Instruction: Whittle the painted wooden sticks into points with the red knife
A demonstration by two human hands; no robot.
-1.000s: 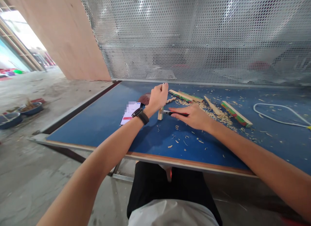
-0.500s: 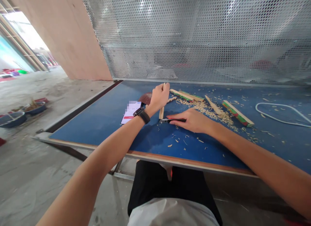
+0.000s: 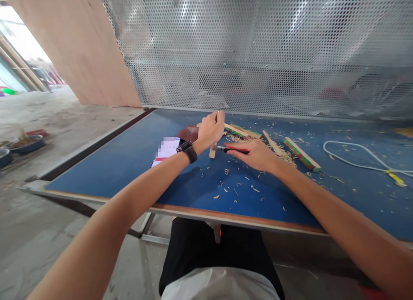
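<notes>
My left hand [image 3: 211, 128], with a black watch on its wrist, is closed around a pale wooden stick [image 3: 212, 153] whose lower end shows below the fingers. The rest of the stick is mostly hidden by the hand. In my right hand [image 3: 254, 154] is a red and black utility knife [image 3: 237, 150], its blade pointing left against the stick. Curled wood shavings [image 3: 285, 156] lie in a heap beyond and right of the knife. A phone [image 3: 166, 150] and a dark reddish-brown rounded object [image 3: 188, 133] rest beside my left wrist.
Painted green-and-red wooden strips [image 3: 302, 154] lie on the blue tabletop [image 3: 112, 162] at right and behind my hands. A white cord loop [image 3: 351, 144] with a yellow tag [image 3: 395, 178] is at far right. A perforated metal sheet [image 3: 245, 46] stands along the back edge.
The knife has moved up along the stick from near its lower end toward my left hand. My view has shifted slightly right, bringing the yellow tag into sight.
</notes>
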